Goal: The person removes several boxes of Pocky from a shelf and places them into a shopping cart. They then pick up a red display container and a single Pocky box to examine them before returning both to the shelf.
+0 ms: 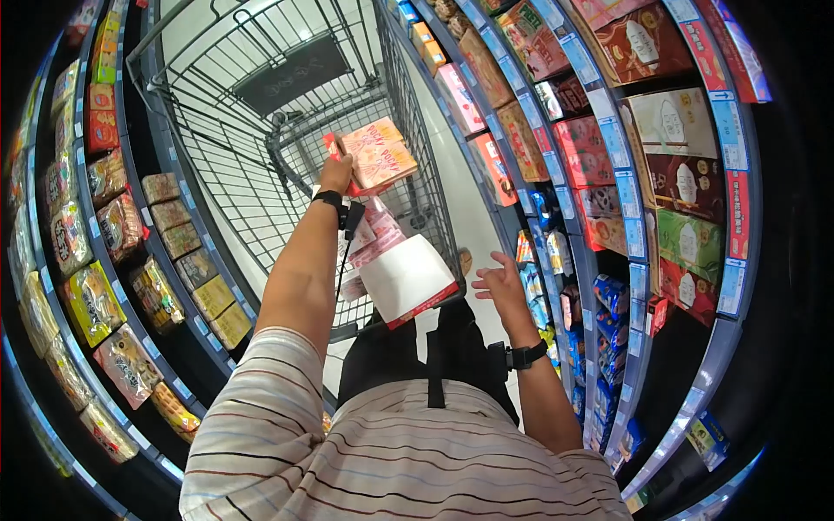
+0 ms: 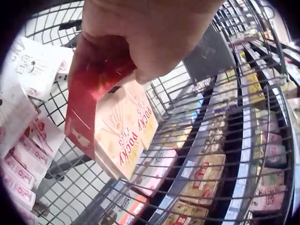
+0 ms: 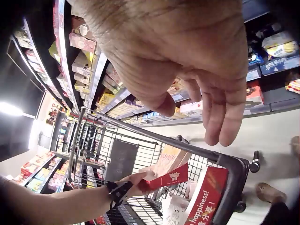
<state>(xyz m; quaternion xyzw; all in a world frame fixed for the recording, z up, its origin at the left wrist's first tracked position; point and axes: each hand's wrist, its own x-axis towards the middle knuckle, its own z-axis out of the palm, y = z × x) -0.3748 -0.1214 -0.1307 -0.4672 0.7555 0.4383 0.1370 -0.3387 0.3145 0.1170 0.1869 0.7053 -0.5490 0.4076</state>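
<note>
My left hand (image 1: pixel 337 174) grips one end of a red open carton holding orange-pink Pocky boxes (image 1: pixel 378 149), over the wire basket of a shopping cart (image 1: pixel 230 187). In the left wrist view the thumb lies over the carton's red end wall (image 2: pixel 82 122), and the Pocky boxes (image 2: pixel 124 129) stand side by side in it. The right hand (image 1: pixel 502 282) hangs in the air to the right of the cart, holding nothing, its fingers loosely bent. Below the left hand, pink boxes (image 1: pixel 380 233) and a larger white-topped red carton (image 1: pixel 407 276) lie at the cart's near end.
Shelves of snack packs (image 1: pixel 95 291) run along the left side. On the right, more shelves carry boxed sweets (image 1: pixel 686 182) and blue bags (image 1: pixel 611 321). The cart's dark handle bar (image 3: pixel 164 138) crosses the right wrist view, with a shoe (image 3: pixel 270 192) on the floor beside it.
</note>
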